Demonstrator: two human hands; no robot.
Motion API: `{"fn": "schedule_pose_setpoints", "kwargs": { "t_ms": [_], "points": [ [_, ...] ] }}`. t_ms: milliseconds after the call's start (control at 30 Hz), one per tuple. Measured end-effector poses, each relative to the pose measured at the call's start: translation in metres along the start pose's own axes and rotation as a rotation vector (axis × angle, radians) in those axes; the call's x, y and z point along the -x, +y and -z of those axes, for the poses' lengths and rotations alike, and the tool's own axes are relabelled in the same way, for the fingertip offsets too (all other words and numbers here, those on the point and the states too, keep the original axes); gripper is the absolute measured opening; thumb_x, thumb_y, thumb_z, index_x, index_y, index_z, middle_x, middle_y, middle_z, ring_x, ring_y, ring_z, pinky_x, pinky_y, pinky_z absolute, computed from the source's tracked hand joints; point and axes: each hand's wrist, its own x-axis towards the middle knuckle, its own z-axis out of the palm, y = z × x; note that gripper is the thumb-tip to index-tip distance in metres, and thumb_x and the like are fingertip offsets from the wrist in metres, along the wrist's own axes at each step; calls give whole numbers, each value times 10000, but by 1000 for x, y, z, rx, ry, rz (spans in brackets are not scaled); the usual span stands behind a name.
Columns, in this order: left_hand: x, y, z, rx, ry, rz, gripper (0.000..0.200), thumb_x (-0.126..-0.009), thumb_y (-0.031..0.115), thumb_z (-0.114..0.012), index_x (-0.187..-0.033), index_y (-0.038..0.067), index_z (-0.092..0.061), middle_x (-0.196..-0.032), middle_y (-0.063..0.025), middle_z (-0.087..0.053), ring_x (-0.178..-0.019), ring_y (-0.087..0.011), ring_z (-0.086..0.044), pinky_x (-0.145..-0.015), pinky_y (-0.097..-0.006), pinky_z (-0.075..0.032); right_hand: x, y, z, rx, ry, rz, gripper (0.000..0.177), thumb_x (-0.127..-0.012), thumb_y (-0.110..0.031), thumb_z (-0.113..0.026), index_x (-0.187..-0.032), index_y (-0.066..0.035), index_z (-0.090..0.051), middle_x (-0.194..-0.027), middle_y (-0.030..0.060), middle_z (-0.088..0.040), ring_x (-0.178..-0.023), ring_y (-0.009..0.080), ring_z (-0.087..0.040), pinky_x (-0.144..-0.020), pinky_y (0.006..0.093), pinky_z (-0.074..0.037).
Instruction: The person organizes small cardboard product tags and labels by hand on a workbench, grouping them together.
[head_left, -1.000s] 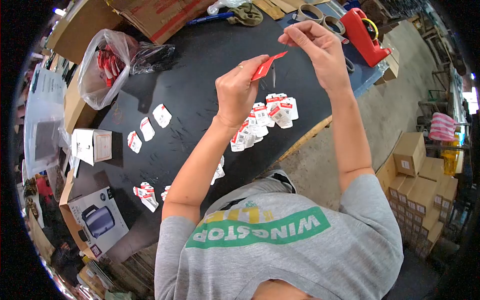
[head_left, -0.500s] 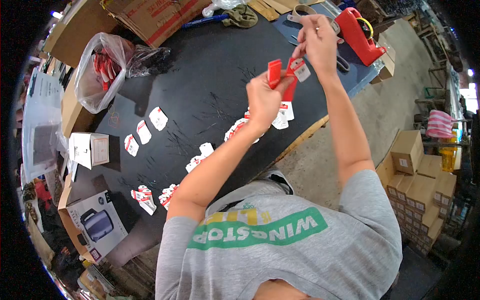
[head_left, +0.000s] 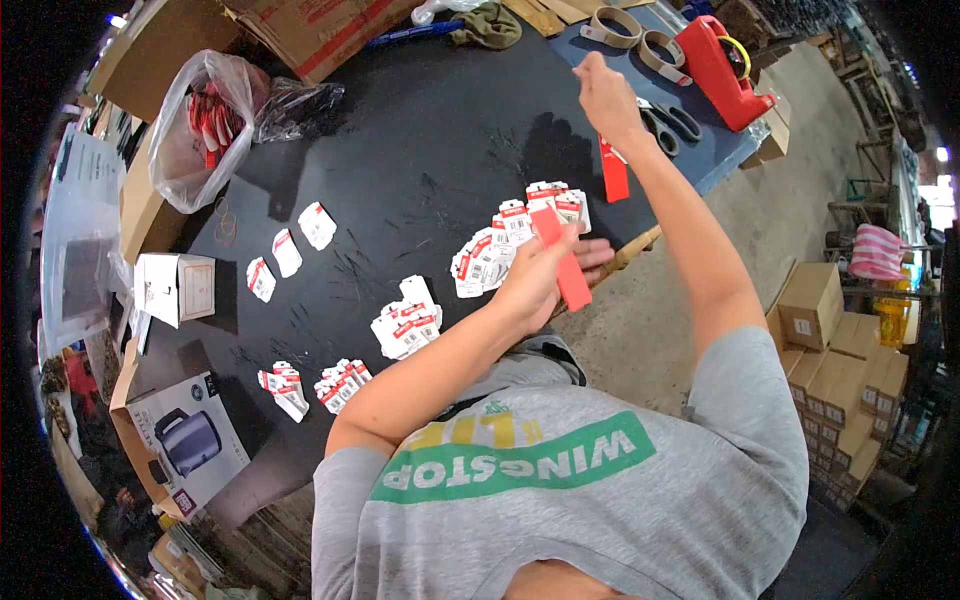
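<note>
My left hand [head_left: 545,275] is closed around flat red cards [head_left: 568,262], held near the table's front edge with some fingers extended. Just behind it are overlapping white-and-red tags [head_left: 515,225]. My right hand [head_left: 608,100] is raised at the far right of the table, its fingertips pinched together; I cannot tell what is between them. A red tag with a white top [head_left: 614,175] shows below that hand, partly hidden by the wrist. Black-handled scissors [head_left: 668,125] lie beside the right wrist.
More tag piles [head_left: 405,325] lie on the black table [head_left: 400,130], with thin black strands scattered about. A plastic bag of red tags [head_left: 205,130], a white box [head_left: 178,288] and a kettle box [head_left: 190,440] line the left. Tape rolls [head_left: 612,28] and a red tape dispenser [head_left: 722,75] sit far right.
My left hand has come down toward the table's front edge with the red cards. My right hand has separated from it and moved slightly away; the red tag between them now shows below the right hand.
</note>
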Motion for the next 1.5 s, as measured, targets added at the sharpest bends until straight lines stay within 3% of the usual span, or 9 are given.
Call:
{"fn": "schedule_pose_setpoints", "kwargs": {
  "t_ms": [233, 300, 433, 500, 600, 867, 1133, 1300, 1500],
  "points": [
    [72, 6, 22, 185, -271, 388, 475, -951, 174, -456, -1356, -9, -290, -1338, -238, -418, -1257, -315, -425, -982, -422, -433, -3, 4, -8, -112, 93, 257, 235, -826, -232, -639, -895, -15, -580, -708, 187, -635, -655, 397, -612, -623, 465, -489],
    [86, 7, 24, 149, -318, 396, 449, -939, 182, -489, -1312, -28, -356, -1307, -235, -454, -1221, -316, -466, -973, -424, -445, 9, -3, 14, -22, -53, 35, 245, -747, -225, -730, -800, -4, -640, -636, 113, -628, -542, 241, -614, -541, 342, -472],
    [93, 6, 35, 101, -291, 375, 390, -941, 187, -495, -1251, -42, -434, -1238, -228, -520, -1154, -308, -529, -951, -409, -465, 38, -42, 42, -162, -560, -482, 291, -720, -257, -756, -713, 10, -641, -595, 106, -623, -453, 205, -590, -496, 321, -469],
    [92, 9, 36, -2, -155, 264, 357, -940, 188, -503, -1204, -51, -481, -1170, -219, -569, -1093, -294, -574, -933, -389, -479, 46, -55, 41, -119, -513, -654, 279, -684, -279, -776, -726, -27, -664, -761, 155, -669, -766, 301, -653, -702, 384, -502],
    [87, 9, 39, 18, -107, 136, 353, -941, 182, -502, -1203, -54, -481, -1156, -222, -576, -1073, -285, -587, -922, -380, -486, 63, -46, 11, -43, -193, -519, 274, -671, -264, -783, -693, -20, -662, -722, 163, -667, -729, 311, -656, -679, 395, -504],
    [92, 33, 48, 9, -10, 3, 357, -942, 175, -497, -1222, -45, -478, -1156, -207, -583, -1084, -275, -581, -938, -370, -469, 67, -52, -2, -47, -141, -552, 188, -733, -174, -696, -678, 4, -673, -738, 181, -665, -738, 331, -655, -698, 413, -500],
    [79, 61, 69, -62, 79, -168, 357, -925, 139, -525, -1198, -83, -467, -1153, -236, -579, -1078, -292, -586, -922, -383, -479, 47, -104, 69, -883, -370, -524, 153, -845, -115, -629, -888, 27, -588, -714, 63, -608, -528, 94, -564, -468, 205, -432],
    [52, 68, 72, -153, 207, -389, 242, -861, 80, -626, -1060, -53, -584, -938, -134, -673, -814, -166, -660, -749, -285, -529, 56, -148, 94, -1024, -654, -320, 195, -829, 21, -594, -1019, 52, -563, -734, 81, -613, -596, 105, -599, -534, 219, -486],
    [44, 71, 56, -400, 321, -567, 161, -813, 23, -661, -961, -39, -653, -856, -85, -680, -726, -105, -633, -667, -243, -522, 64, -165, 92, -1001, -621, -267, 364, -833, 53, -572, -1189, 20, -500, -727, 57, -587, -597, 86, -578, -531, 213, -475]
  ]
}}
